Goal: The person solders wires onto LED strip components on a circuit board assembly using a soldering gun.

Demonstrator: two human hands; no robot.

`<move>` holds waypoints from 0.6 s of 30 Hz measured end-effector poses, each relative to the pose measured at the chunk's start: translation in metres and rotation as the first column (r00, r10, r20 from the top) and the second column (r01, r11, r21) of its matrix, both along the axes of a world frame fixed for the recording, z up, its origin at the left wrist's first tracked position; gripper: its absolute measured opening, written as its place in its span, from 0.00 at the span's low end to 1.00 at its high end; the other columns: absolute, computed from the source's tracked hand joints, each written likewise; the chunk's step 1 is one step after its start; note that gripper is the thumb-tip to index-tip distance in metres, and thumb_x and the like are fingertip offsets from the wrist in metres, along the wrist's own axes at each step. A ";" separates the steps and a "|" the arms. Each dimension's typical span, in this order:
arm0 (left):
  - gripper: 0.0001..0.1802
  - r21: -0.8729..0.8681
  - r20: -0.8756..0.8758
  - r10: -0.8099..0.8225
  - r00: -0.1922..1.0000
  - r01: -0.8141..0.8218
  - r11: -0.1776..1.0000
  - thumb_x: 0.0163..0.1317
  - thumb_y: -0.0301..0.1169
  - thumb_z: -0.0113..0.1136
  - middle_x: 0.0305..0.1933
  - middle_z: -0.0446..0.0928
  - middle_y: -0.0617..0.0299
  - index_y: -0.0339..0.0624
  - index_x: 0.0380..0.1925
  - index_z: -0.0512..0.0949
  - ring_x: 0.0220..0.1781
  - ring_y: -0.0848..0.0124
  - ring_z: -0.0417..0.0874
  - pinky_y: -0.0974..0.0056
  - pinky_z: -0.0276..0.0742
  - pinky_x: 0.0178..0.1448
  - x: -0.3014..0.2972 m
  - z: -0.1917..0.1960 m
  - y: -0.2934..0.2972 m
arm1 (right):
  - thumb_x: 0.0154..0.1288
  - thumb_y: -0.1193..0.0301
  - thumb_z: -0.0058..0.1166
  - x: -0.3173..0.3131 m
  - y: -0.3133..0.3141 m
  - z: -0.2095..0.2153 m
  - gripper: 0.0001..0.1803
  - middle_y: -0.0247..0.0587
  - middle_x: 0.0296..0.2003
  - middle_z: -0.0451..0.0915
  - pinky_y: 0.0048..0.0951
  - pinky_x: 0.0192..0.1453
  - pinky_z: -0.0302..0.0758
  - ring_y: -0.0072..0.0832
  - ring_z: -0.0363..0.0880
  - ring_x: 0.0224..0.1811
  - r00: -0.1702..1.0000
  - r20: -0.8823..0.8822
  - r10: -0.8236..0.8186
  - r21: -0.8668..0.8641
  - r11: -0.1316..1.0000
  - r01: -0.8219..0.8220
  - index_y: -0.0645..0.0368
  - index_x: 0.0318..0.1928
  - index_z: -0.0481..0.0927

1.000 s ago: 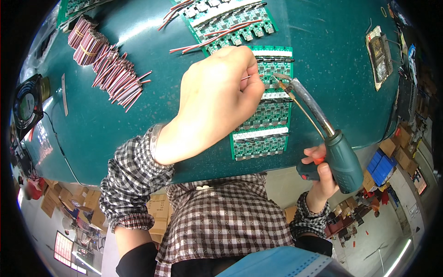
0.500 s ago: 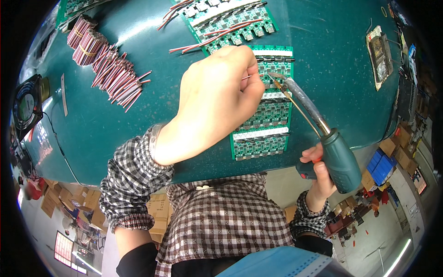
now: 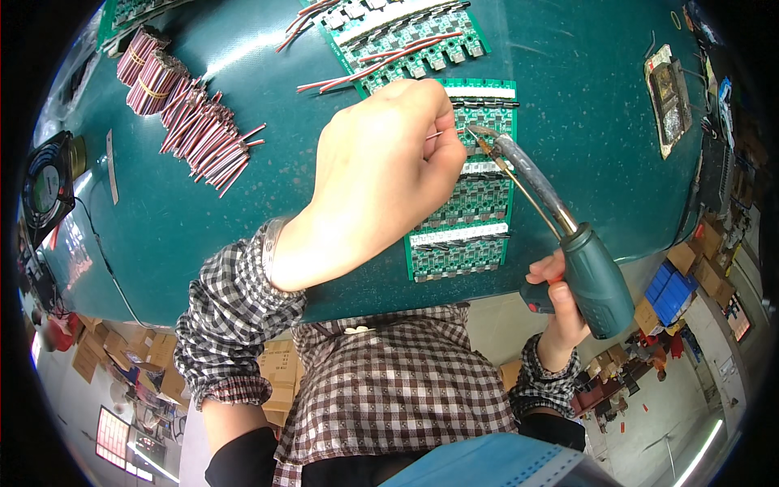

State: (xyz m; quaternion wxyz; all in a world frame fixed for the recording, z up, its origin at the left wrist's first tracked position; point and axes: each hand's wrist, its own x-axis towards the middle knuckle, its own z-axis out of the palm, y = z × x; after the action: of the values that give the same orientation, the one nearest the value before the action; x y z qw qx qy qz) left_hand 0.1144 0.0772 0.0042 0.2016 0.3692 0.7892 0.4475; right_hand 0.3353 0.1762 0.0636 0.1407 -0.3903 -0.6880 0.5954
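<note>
My left hand [image 3: 385, 158] is closed in a pinch over a green circuit board panel [image 3: 466, 207], with a short red wire [image 3: 438, 135] between thumb and fingers. The wire's far end lies at the board's upper rows. In my right hand [image 3: 560, 300] is a dark green soldering gun [image 3: 599, 280], gripped round its handle with a finger by the red trigger. Its bent metal tip and thin brass-coloured feed tube meet the board right by the wire end. Part of the panel is hidden under my left hand.
Another board panel [image 3: 406, 45] with loose red wires on it lies farther off. Bundled and loose wires [image 3: 182, 109] are heaped at the left, near a black fan [image 3: 50, 188]. A worn metal solder tray [image 3: 669, 101] sits at the far right of the green tabletop [image 3: 268, 178].
The soldering gun has shifted very slightly left, its tip staying at the board beside the wire. My left hand has held almost still.
</note>
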 end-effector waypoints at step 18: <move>0.06 -0.009 -0.010 -0.012 1.000 0.012 1.000 0.47 0.19 0.60 0.22 0.70 0.64 0.38 0.25 0.74 0.22 0.76 0.70 0.72 0.65 0.26 0.000 0.001 -0.001 | 0.58 0.66 0.58 -0.002 -0.001 0.001 0.19 0.48 0.33 0.75 0.32 0.31 0.79 0.36 0.79 0.31 0.999 0.001 -0.043 0.000 0.999 0.043 0.73 0.40 0.75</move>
State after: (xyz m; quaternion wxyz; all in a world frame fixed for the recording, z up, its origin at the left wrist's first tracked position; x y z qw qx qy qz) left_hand 0.1140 0.0758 0.0053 0.2021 0.3751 0.7900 0.4408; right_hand 0.3332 0.1747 0.0649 0.1532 -0.4053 -0.6796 0.5920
